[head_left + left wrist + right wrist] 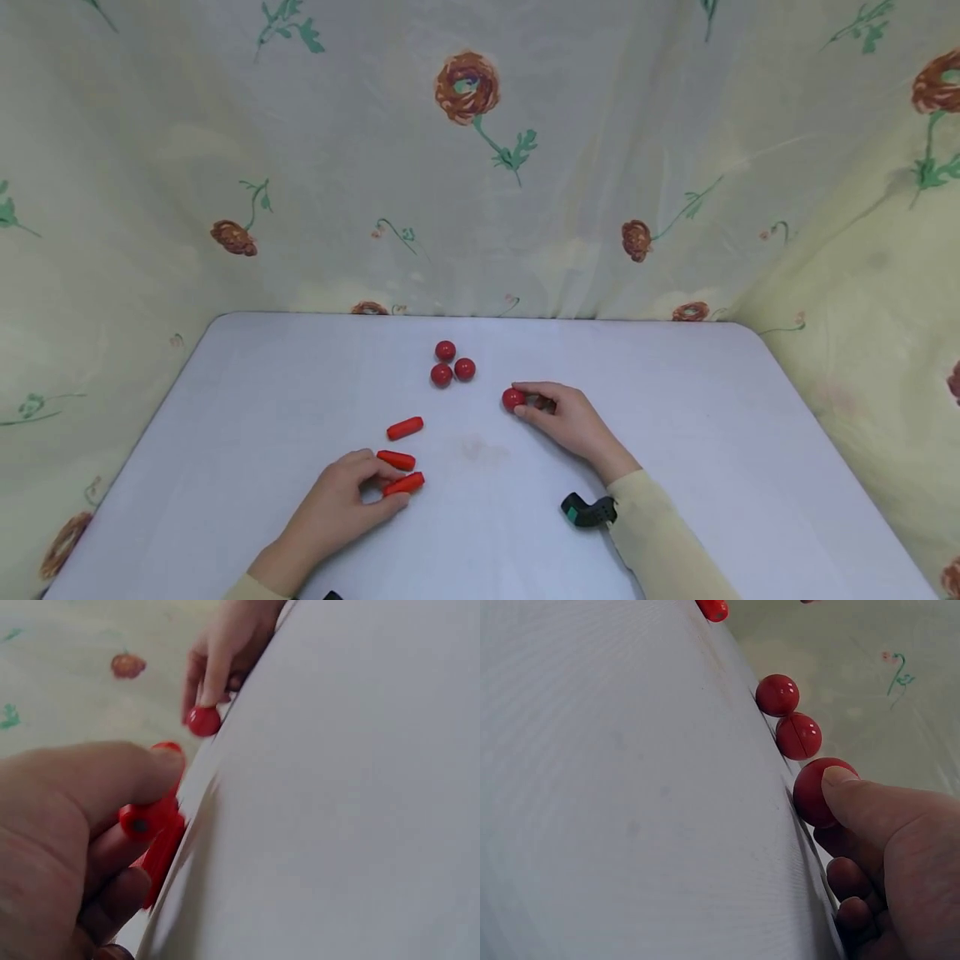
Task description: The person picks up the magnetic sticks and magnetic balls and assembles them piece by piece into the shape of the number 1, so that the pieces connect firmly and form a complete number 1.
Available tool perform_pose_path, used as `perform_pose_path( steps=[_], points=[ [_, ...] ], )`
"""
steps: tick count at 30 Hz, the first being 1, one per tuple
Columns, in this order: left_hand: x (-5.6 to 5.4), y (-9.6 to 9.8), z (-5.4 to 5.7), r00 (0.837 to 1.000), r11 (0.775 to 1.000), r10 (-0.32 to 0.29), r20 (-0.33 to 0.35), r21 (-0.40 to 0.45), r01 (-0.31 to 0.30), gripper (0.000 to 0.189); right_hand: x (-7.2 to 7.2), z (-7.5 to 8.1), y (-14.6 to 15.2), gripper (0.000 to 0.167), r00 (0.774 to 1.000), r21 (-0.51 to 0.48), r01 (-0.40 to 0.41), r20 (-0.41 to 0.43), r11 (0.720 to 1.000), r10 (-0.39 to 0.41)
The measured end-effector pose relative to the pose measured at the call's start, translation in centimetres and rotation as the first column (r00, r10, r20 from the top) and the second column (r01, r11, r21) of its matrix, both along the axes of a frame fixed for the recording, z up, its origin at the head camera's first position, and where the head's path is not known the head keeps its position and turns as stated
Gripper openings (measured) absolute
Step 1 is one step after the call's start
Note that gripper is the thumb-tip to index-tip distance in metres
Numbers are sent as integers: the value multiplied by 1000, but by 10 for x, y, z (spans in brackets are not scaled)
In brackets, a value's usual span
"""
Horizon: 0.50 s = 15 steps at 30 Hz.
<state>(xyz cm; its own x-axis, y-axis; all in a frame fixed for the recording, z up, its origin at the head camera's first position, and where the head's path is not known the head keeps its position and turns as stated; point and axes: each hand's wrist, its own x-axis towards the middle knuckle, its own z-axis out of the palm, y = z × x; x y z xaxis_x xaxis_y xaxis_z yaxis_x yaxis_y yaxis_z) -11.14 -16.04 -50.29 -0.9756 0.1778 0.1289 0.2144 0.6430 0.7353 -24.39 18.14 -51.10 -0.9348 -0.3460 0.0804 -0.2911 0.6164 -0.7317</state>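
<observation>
In the head view my left hand (337, 504) pinches a short red stick-shaped piece (409, 482) between thumb and fingers, low over the white table. Its near end shows a dark spot in the left wrist view. A second red piece (397, 459) lies right by the fingertips, and a third red piece (405, 428) lies beyond it. To the right, my right hand (566, 418) holds a glossy red ball (512, 399) by thumb and fingertips. In the right wrist view the thumb covers part of that ball (814, 796).
Beyond the hands, three more red balls (441, 375) sit close together on the white table (675, 400). A black curved device (588, 510) is attached at the right sleeve. Flower-patterned cloth (337, 167) hangs around the table's back and sides.
</observation>
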Motion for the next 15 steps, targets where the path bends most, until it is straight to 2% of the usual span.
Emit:
perform_pose_path(
  steps=[6,10,15],
  points=[
    [0,23,-4,998,994,22,-66,111,-15,24,1,2,-1,36,1000,-17,1,0,1000,-1],
    [0,35,-4,995,991,51,-82,131,-40,21,1,2,-1,35,1000,-22,2,5,1000,-2],
    [-3,50,-5,996,992,56,-70,120,-47,19,0,1,-1,34,1000,-21,10,15,1000,-10]
  ],
)
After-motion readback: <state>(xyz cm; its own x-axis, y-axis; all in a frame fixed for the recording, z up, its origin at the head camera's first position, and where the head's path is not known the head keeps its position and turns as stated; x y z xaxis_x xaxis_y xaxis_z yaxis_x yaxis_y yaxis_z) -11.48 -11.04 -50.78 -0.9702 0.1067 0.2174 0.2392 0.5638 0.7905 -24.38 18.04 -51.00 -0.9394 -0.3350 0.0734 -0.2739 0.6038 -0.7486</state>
